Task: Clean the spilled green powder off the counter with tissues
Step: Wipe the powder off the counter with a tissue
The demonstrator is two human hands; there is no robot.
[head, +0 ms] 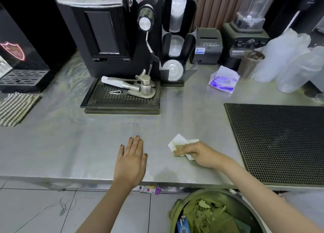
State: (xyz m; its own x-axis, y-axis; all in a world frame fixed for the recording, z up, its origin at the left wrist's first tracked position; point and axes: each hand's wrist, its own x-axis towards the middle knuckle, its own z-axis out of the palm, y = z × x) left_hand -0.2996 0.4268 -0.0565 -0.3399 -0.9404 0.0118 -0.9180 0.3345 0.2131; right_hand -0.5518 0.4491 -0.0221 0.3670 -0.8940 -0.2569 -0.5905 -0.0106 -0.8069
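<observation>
My right hand (196,154) presses a crumpled white tissue (178,141) flat against the steel counter (87,145) near its front edge; the tissue carries faint green stains at the fingertips. My left hand (130,161) lies palm down on the counter, fingers straight, a short way to the tissue's left, holding nothing. A pale green haze tints parts of the counter surface. At the back right sits a white and purple tissue pack (223,82).
A black rubber bar mat (280,141) covers the counter's right side. An espresso machine with its drip tray (121,97), a lid holder (177,40), a receipt printer (207,45) and a blender (245,38) line the back. Below the edge stands a bin (219,213) with green-stained tissues.
</observation>
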